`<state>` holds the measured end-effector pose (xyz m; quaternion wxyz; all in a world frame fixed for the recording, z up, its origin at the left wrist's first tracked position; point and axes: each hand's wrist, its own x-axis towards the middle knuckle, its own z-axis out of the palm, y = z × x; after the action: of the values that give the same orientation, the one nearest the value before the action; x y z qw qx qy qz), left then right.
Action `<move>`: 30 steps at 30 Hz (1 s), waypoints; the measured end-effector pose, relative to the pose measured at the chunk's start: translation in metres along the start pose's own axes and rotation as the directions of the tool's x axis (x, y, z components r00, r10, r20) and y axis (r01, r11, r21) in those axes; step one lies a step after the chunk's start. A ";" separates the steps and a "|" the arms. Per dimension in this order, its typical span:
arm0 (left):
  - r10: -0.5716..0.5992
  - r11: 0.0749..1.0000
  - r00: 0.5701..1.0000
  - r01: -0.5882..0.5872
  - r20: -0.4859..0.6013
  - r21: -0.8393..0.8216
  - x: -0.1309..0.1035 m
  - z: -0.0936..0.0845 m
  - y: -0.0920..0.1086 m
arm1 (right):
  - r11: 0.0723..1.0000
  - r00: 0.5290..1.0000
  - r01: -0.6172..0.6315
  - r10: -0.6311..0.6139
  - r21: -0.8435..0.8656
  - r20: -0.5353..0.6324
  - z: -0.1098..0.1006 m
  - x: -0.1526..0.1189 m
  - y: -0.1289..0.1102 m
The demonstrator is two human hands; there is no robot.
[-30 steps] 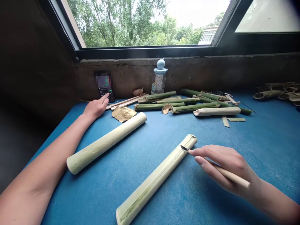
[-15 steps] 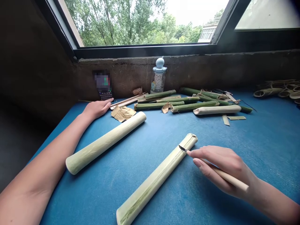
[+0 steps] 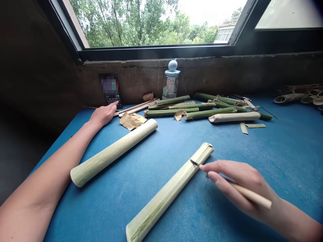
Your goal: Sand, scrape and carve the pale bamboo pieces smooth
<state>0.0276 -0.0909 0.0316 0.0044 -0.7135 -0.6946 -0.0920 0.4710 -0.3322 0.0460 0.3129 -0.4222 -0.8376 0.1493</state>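
Note:
My right hand (image 3: 242, 185) grips a carving knife (image 3: 252, 195) with a pale wooden handle and a short dark blade. The blade's tip is over the upper part of a scraped pale-green bamboo piece (image 3: 169, 191), which lies slanting across the table. At the back left, my left hand (image 3: 103, 115) holds nothing; its index finger reaches onto the keys of a dark keypad device (image 3: 113, 98). This device leans upright against the wall, its screen blurred. A second scraped bamboo piece (image 3: 113, 153) rests nearer the left forearm.
Several green bamboo lengths (image 3: 171, 112) are piled along the back of the blue table (image 3: 106, 211). Brown crumpled paper (image 3: 133, 121), a twine ball (image 3: 148, 97) and a blue-topped bottle (image 3: 171, 84) sit there too. Bamboo tubes (image 3: 290, 98) lie far right, below the window.
My left index finger has moved up from beside the device onto its keys. The knife tip has shifted slightly left and down along the bamboo, its handle end moving a little right.

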 end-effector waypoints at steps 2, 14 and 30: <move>-0.005 1.000 1.000 0.005 -0.005 -0.012 0.001 0.001 0.000 | 0.993 0.993 -0.115 0.115 -0.020 -0.023 0.000 0.000 0.000; -0.158 0.985 0.964 0.138 -0.214 -0.107 -0.001 0.000 -0.010 | 0.995 0.995 -0.100 0.100 -0.023 -0.002 -0.002 0.001 0.001; -0.078 0.997 0.984 0.074 -0.163 -0.034 -0.001 -0.001 0.003 | 0.965 0.965 -0.258 0.256 0.044 0.058 -0.005 0.007 0.020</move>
<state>0.0304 -0.0922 0.0332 0.0483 -0.6765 -0.7172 -0.1600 0.4832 -0.3141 0.0421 0.2797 -0.5150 -0.7795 0.2211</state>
